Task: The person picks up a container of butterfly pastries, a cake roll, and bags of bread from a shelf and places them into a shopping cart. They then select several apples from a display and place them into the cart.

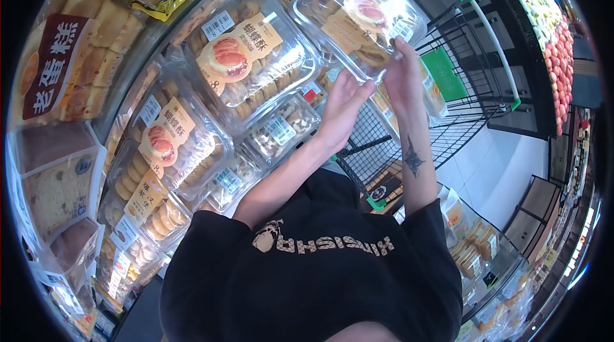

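A clear plastic box of pastries is held up over the far end of the display, tilted, with an orange label on its lid. My right hand grips its near right corner, the thumb on the lid. At the near edge, my left hand is closed on the box, its fingers partly hidden. Just left of it lies a similar box of butterfly pastries. Below that box, a smaller clear pack sits close to my left wrist.
A wire shopping cart with a green panel stands right of my hands. More pastry boxes line the display on the left, beside bagged cakes. Red fruit is stacked at far right; packaged goods lie at lower right.
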{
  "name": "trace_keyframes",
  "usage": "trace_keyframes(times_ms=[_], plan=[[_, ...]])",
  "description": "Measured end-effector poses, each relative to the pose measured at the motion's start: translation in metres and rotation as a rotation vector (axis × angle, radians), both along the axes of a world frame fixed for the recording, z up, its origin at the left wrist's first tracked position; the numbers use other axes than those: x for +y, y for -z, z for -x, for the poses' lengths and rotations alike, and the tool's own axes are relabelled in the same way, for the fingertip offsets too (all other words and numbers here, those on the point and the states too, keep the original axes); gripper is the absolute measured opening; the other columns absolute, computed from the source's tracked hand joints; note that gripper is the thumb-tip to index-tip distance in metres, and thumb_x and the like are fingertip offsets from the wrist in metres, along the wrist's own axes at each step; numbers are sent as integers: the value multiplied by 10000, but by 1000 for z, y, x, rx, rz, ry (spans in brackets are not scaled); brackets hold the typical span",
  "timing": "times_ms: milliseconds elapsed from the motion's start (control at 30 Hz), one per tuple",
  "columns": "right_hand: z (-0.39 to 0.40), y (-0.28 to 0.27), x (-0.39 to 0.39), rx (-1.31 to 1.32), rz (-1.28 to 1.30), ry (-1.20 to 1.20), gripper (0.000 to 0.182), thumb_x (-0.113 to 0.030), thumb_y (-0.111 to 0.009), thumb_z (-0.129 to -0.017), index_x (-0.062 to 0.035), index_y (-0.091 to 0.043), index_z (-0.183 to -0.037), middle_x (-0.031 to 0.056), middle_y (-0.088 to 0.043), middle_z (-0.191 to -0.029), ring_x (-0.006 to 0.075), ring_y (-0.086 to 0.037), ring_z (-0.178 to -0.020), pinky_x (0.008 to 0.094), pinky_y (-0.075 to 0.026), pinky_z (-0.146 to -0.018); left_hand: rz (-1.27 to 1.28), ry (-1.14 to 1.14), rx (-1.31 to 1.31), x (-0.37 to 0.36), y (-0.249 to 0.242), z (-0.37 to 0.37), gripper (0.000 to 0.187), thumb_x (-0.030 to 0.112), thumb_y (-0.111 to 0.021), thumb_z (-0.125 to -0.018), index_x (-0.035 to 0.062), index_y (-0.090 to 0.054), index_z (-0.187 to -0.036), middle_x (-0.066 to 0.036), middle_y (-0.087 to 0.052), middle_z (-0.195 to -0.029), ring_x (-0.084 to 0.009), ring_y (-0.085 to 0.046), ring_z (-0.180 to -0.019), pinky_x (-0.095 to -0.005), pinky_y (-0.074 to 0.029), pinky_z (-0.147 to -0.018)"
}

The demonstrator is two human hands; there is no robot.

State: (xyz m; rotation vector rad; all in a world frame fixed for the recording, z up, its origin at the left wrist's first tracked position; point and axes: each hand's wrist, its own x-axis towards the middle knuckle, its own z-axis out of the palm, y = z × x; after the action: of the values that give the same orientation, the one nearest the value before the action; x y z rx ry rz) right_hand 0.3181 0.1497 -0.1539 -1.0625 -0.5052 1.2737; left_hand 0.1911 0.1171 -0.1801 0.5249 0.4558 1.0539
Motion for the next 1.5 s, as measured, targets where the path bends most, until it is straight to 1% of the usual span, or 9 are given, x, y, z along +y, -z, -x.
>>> trace_keyframes(times_ms=[500,633,767,867,933,967,1067,1267,1500], plan=[[-43,-12,-1,-144,-48,0,488,-317,-537,-872,14,-460,-1223,123,-557,-1176,212,-528,-1099,370,-386,-966,-91,206,135,-11,4,7,396,57,-479,-895,-8,-378,-1273,-142,-507,-1240,-225,-505,-1136,-358,-395,-969],[-99,3,-59,-175,20,-20,537,-288,-584,-839,13,-422,-1254,105,-519,-1228,210,-522,-1109,361,-389,-979,1,251,-1,-15,26,14,346,39,-378,-920,-26,-411,-1257,-151,-499,-1252,-243,-490,-1149,-370,-389,-986],[-150,42,-136,-170,101,-28,618,-333,-661,-767,29,-459,-1226,135,-552,-1186,235,-570,-1056,367,-470,-906,269,279,-181,-20,41,16,398,117,-412,-933,-16,-368,-1305,-147,-473,-1282,-241,-470,-1174,-363,-372,-1001],[-147,56,-174,-185,203,-55,760,-340,-701,-721,27,-368,-1297,127,-502,-1242,220,-517,-1120,343,-411,-955,325,436,-147,-30,38,19,499,227,-453,-937,-12,-306,-1350,-132,-443,-1308,-211,-446,-1193,-342,-345,-1017],[-144,60,-187,-182,251,-70,847,-343,-720,-696,23,-307,-1338,115,-469,-1276,207,-476,-1163,322,-360,-992,63,460,291,-40,42,15,575,286,-497,-921,-14,-275,-1359,-122,-423,-1318,-178,-418,-1209,-329,-330,-1019],[-136,60,-189,-224,247,-85,885,-361,-729,-679,25,-295,-1346,118,-457,-1284,209,-456,-1178,318,-334,-1006,-37,474,244,-41,40,14,570,206,-552,-896,-12,-283,-1349,-109,-447,-1288,-157,-429,-1191,-319,-339,-1008],[-121,54,-186,-253,276,-114,974,-392,-745,-648,30,-253,-1375,130,-415,-1330,216,-396,-1237,310,-263,-1043,33,425,348,-51,53,8,609,175,-677,-817,-41,-348,-1282,-127,-506,-1204,-165,-476,-1131,-307,-365,-980],[-92,25,-148,-264,99,-86,1040,-447,-752,-639,30,-217,-1392,156,-311,-1407,237,-302,-1313,341,-230,-1069,47,260,389,-46,25,20,552,108,-686,-790,-25,-380,-1230,-99,-524,-1179,-148,-489,-1108,-303,-366,-975],[-96,7,-68,-279,-57,-101,937,-477,-735,-679,53,-323,-1332,143,-485,-1249,217,-472,-1167,329,-374,-984,-160,84,253,-26,-1,26,686,141,-681,-802,-8,-269,-1329,-112,-405,-1308,-201,-416,-1207,-356,-309,-1031]])
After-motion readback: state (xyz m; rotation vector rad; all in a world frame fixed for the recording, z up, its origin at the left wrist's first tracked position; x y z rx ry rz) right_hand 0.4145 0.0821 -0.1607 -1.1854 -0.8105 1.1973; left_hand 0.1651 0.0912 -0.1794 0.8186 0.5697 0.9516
